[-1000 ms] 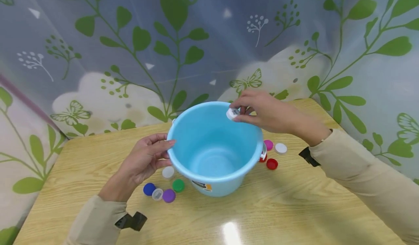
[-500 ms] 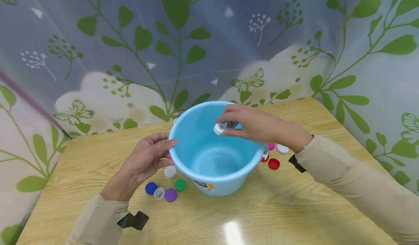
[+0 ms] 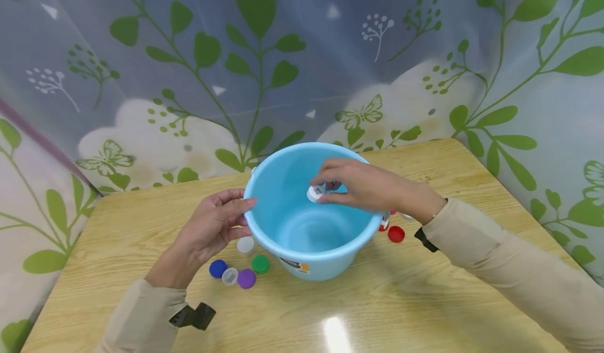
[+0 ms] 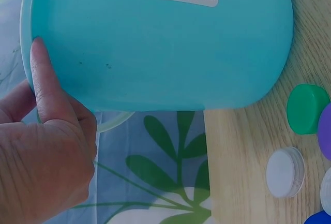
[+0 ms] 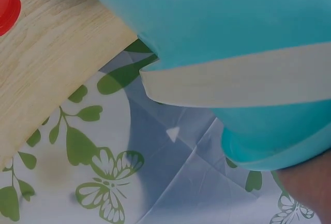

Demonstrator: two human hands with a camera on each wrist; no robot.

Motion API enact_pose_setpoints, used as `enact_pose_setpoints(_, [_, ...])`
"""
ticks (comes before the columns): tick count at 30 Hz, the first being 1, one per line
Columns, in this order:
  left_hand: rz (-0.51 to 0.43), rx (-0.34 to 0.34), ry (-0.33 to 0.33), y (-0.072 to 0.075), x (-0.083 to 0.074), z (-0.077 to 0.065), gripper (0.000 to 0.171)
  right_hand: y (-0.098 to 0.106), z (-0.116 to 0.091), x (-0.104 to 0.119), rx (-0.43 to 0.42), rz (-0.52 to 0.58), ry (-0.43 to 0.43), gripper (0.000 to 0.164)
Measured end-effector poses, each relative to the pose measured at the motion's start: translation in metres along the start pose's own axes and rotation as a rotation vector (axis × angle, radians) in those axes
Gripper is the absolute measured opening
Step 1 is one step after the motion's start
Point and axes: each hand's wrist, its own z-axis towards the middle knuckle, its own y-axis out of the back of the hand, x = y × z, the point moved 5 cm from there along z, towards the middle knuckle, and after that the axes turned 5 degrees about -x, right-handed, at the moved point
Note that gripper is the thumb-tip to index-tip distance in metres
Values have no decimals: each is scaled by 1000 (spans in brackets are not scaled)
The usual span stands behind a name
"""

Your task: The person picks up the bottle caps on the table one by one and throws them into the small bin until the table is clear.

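Observation:
A light blue bucket (image 3: 283, 195) stands upright on the table. My left hand (image 3: 212, 222) grips its left rim, thumb over the edge and fingers outside; the left wrist view shows that hand (image 4: 46, 162) against the bucket wall (image 4: 155, 69). Inside the bucket's mouth, above its floor, my right hand (image 3: 356, 185) pinches a white bottle cap (image 3: 315, 193) between thumb and fingers. The right wrist view catches the bucket's outer side (image 5: 217, 17) and its white handle (image 5: 232, 81), while the rim hides the right fingers and cap there.
Left of the bucket lie a white cap (image 3: 245, 245), a blue cap (image 3: 217, 268), a whitish upturned cap (image 3: 229, 276), a purple cap (image 3: 246, 278) and a green cap (image 3: 260, 264). A red cap (image 3: 396, 234) lies right, near others partly hidden. Patterned cloth (image 3: 189, 80) hangs behind the wooden table (image 3: 424, 290).
My right hand has carried the white cap from the far right rim leftward and down into the bucket's mouth. The left hand keeps its grip on the rim.

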Motion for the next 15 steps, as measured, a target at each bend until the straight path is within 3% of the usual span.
enact_pose_setpoints(9, [-10,-1,-5,1,0,0,27,-2,1,-2,16,-13,-10,34])
enact_pose_setpoints(15, [-34,5,4,1,1,-1,26,4,-2,-3,-67,28,21,31])
